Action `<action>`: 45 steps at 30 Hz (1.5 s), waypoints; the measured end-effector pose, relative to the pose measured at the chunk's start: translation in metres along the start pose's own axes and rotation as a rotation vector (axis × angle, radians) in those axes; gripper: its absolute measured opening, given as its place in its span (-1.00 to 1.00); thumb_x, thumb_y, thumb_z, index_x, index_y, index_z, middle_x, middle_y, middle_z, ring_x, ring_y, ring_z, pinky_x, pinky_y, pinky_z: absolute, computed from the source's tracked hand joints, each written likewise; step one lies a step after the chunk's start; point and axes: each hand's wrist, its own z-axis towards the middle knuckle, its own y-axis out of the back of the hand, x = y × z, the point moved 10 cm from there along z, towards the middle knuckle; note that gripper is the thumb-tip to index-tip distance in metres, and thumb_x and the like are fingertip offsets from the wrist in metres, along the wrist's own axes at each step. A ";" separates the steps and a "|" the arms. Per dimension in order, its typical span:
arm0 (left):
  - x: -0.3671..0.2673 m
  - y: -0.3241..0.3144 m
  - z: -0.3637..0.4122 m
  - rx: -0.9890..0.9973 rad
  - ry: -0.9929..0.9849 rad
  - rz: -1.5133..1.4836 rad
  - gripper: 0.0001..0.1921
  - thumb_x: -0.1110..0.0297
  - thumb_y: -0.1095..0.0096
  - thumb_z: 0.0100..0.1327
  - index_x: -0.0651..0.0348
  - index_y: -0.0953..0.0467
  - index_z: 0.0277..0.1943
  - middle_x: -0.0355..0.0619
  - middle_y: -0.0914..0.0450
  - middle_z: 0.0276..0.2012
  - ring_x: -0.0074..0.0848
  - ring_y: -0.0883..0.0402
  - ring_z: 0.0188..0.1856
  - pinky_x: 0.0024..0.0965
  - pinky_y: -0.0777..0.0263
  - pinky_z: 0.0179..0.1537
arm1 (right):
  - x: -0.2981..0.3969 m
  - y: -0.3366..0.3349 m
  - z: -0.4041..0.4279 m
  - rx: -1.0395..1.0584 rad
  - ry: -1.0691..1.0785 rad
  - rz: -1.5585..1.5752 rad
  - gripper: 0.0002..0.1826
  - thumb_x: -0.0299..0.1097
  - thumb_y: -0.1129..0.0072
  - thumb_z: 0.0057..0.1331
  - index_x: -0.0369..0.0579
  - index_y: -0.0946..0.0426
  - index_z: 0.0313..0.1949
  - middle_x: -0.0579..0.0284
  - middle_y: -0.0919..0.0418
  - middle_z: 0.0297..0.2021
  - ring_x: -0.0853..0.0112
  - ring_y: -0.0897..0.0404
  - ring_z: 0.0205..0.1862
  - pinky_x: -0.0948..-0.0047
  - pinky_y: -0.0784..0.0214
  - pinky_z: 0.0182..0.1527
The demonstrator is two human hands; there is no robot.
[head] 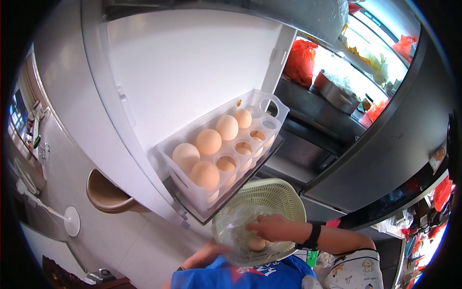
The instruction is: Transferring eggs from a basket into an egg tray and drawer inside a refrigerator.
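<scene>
In front of my body is a pale green plastic colander basket (pixel 294 197) with a clear plastic bag (pixel 231 229) in it. An egg (pixel 256 244) lies in the basket, under my right hand. My right hand (pixel 270 227) reaches into the basket with bent fingers at the bag; what lies beneath the fingertips is hidden. At the basket's left edge is my left hand (pixel 211 251), blurred, its fingertips partly hidden by the bag. Above the basket, a translucent egg holder (pixel 207 159) sits on the refrigerator door shelf. Several eggs (pixel 208 141) stand in it, in two tiers, and some holes hold none.
The open refrigerator door (pixel 195 65) rises ahead. To the right, lit shelves hold a red plastic bag (pixel 300 63) and a pot (pixel 335 92). A second door (pixel 375 159) curves at right. A brown bin (pixel 108 195) stands on the floor at left.
</scene>
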 end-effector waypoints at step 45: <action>0.015 0.009 0.007 -0.023 -0.016 0.009 -0.17 0.56 -0.28 0.10 0.39 -0.18 0.48 0.11 -0.45 0.36 -0.17 -0.44 0.38 -0.18 -0.23 0.46 | 0.022 -0.047 -0.001 -0.122 0.160 -0.063 -0.70 -0.13 -0.14 0.35 -0.13 -0.51 -0.16 -0.09 -0.59 -0.24 -0.06 -0.68 -0.21 -0.03 -0.55 -0.14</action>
